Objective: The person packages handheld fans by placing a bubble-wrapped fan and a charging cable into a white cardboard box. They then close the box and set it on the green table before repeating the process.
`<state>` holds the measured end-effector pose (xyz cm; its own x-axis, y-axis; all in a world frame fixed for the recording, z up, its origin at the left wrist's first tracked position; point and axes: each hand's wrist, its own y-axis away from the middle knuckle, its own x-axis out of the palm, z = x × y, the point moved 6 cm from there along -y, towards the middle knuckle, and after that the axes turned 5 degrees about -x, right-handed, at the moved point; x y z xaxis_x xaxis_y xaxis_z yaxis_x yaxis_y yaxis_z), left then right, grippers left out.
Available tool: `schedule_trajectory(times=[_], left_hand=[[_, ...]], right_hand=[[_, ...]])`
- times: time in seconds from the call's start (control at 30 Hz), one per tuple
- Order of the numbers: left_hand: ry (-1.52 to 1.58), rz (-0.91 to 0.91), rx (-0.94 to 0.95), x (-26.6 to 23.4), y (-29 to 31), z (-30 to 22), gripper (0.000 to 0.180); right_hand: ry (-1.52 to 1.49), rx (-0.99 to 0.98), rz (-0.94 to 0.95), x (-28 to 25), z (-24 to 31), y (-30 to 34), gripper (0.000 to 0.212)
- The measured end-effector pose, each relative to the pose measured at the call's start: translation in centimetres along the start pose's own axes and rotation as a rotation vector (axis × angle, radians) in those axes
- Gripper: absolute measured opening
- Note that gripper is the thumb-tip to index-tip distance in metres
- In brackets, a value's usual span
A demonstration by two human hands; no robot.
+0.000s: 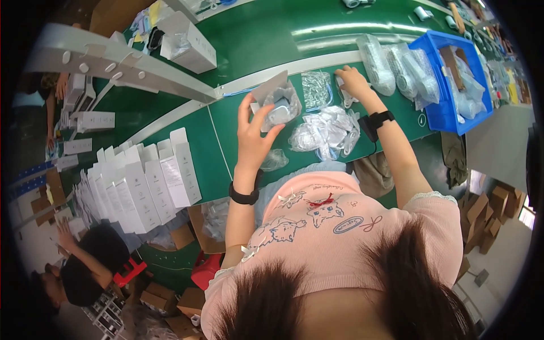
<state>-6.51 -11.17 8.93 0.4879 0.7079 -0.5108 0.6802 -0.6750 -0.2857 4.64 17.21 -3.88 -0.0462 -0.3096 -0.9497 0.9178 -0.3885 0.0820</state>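
Observation:
My left hand (pixel 253 139) grips a small open white box (pixel 265 90) by its side, with the thumb and fingers spread around it. Inside the box sits a pale device in a clear plastic bag (pixel 279 113). Further right, my right hand (pixel 353 83) bends its fingers down over small whitish pieces (pixel 347 99) on the green table; what it pinches, if anything, is hidden. Between the hands lie flat clear bags (pixel 316 89) with a blue edge. Nearer to me is a heap of bagged white pieces (pixel 326 131).
Rows of white cartons (pixel 136 187) stand at the left. Bagged pale devices (pixel 377 65) lie at the right beside a blue bin (pixel 462 113). A metal post (pixel 141 62) rises at the upper left, near another open box (pixel 195 48). Other people work at left and far right.

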Motion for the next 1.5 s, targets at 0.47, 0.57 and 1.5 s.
schedule_trajectory(times=[0.47,0.57,1.5], left_hand=[[0.150,-0.224,-0.336,-1.6,-2.1,2.5,0.015],[0.165,-0.222,-0.333,-1.5,-2.3,2.6,0.015],[0.238,-0.225,-0.338,-0.9,-2.1,3.3,0.012]], right_hand=[[-1.131,-0.447,-0.234,-15.0,15.0,2.0,0.006],[-1.107,-0.545,-0.219,-15.9,18.2,2.1,0.007],[-0.121,-0.966,-0.219,-9.1,22.8,4.0,0.019]])
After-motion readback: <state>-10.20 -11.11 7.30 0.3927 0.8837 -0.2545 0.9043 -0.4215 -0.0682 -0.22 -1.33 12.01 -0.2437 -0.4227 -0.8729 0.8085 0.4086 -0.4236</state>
